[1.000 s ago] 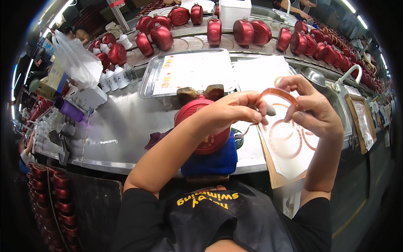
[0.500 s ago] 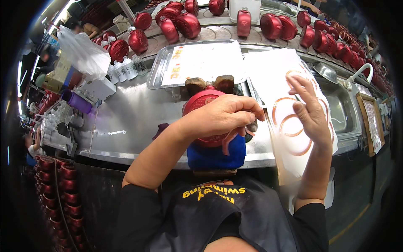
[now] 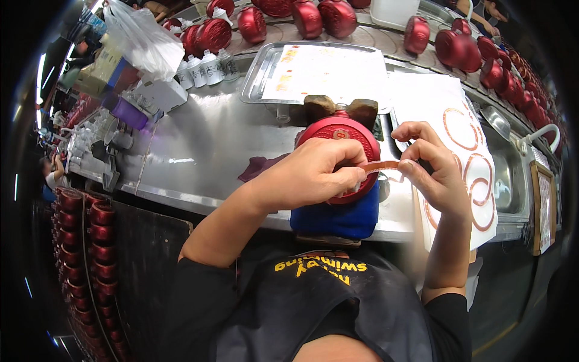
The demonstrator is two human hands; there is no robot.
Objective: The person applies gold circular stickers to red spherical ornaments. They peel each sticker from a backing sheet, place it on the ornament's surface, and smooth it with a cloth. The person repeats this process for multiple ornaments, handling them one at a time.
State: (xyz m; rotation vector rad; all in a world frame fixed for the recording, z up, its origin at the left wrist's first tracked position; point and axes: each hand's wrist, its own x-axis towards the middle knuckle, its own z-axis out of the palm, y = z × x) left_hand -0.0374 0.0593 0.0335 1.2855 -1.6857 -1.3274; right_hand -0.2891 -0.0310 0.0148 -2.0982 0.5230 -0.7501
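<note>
A thin, curved orange-red decal strip is stretched between my two hands, above the side of a round red bottle. My left hand pinches one end between thumb and fingers, covering part of the bottle. At the other end, the thumb and a fingertip of my right hand close on the strip. The bottle rests on a folded blue cloth, its metal neck between two dark worn blocks. To the right lies a white sheet bearing several similar curved strips.
Behind the blocks stands a metal tray with a printed white sheet. A dark purple cloth lies left of the bottle. Several red bottles line the back. A sink is at right, white bottles at left.
My right hand has come in to the strip's free end, which hung loose from my left hand before. The strip is now drawn out sideways. The view has shifted, moving the bench scene rightward.
</note>
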